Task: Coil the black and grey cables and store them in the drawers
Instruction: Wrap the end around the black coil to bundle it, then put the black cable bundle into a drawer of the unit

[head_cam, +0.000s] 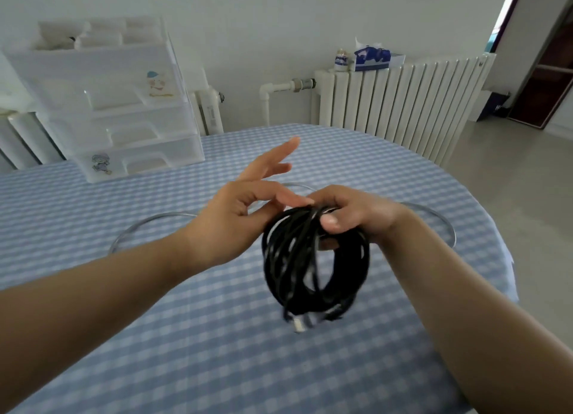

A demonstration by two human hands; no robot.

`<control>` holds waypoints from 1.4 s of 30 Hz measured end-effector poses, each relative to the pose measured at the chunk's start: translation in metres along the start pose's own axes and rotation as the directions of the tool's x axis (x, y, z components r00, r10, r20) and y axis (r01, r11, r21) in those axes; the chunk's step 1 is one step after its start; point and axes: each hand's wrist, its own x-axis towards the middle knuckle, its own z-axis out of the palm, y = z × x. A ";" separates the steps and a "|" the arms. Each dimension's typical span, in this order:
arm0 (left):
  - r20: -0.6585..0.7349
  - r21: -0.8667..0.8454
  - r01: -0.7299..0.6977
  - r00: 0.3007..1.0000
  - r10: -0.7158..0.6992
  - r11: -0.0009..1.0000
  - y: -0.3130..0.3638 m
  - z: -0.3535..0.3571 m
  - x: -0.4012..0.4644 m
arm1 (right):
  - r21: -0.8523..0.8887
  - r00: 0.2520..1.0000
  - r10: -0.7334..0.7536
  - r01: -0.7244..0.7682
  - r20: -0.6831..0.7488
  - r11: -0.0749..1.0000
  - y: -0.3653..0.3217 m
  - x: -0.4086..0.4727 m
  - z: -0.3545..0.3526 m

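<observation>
**Black cable coiled in hand, grey cable loose on the table**

Nearest the camera, a coiled bundle of black rubber cable (313, 258) hangs above the round table covered in a blue-and-white checked cloth (186, 336), its pale plug end dangling at the bottom of the loops. The right hand (350, 215) grips the top of the coil, fingers curled round the strands and the thumb pressed against them from the near side. The left hand (245, 212) is just beside it with fingers spread and mostly straight, the index pointing away, the thumb touching the coil's top close to the right hand's knuckles.

Behind the hands, a thin grey cable (148, 224) lies uncoiled on the cloth in wide arcs running left and right.

Farther back, at the table's left rear, stands a translucent white plastic drawer unit (117, 109) with cartoon stickers, its drawers closed. Beyond the table, a white ribbed radiator (403, 103) lines the wall, with a blue tissue box (375, 57) resting on top
</observation>
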 end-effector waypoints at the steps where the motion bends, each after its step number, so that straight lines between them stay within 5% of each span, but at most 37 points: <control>1: -0.027 -0.070 0.063 0.998 -0.065 0.996 -0.003 -0.001 0.000 | -0.056 0.998 0.032 -0.035 -0.047 0.998 -0.003 0.001 0.000; 4: -0.096 -0.202 0.178 0.975 -0.200 0.963 -0.014 -0.008 -0.002 | -0.266 0.975 0.048 -0.106 -0.217 0.958 -0.008 0.005 0.001; 10: -0.129 -0.303 0.324 0.918 -0.376 0.896 -0.038 -0.019 -0.013 | -0.386 0.915 0.020 -0.190 -0.403 0.903 -0.007 0.026 0.011; 15: 0.122 -0.208 0.434 0.901 -0.417 0.877 -0.051 -0.037 -0.021 | -0.490 0.803 -0.095 -0.260 -0.588 0.832 0.003 0.047 0.006; 22: -0.037 -0.153 0.502 0.858 -0.512 0.851 -0.072 -0.069 -0.010 | -0.761 0.845 -0.115 -0.402 -0.523 0.509 -0.003 0.094 -0.001; 27: -0.019 -0.201 0.525 0.842 -0.539 0.827 -0.087 -0.102 -0.002 | -0.854 0.857 -0.165 -0.429 -0.488 0.295 -0.009 0.136 -0.006; 30: -0.081 -0.411 0.540 0.781 -0.620 0.734 -0.110 -0.129 0.006 | -0.810 0.820 -0.190 -0.445 -0.540 0.381 -0.007 0.162 -0.021; 33: -0.252 -0.721 0.409 0.595 -0.763 0.558 -0.138 -0.159 0.010 | -0.683 0.710 -0.213 -0.480 -0.671 0.551 -0.006 0.183 -0.043; 37: -0.274 -0.853 0.258 0.519 -0.809 0.454 -0.162 -0.191 0.024 | -0.581 0.594 -0.259 -0.448 -0.762 0.680 -0.024 0.227 -0.063; 42: -0.312 -0.905 0.134 0.434 -0.845 0.403 -0.168 -0.214 0.057 | -0.561 0.516 -0.303 -0.472 -0.801 0.680 -0.041 0.275 -0.071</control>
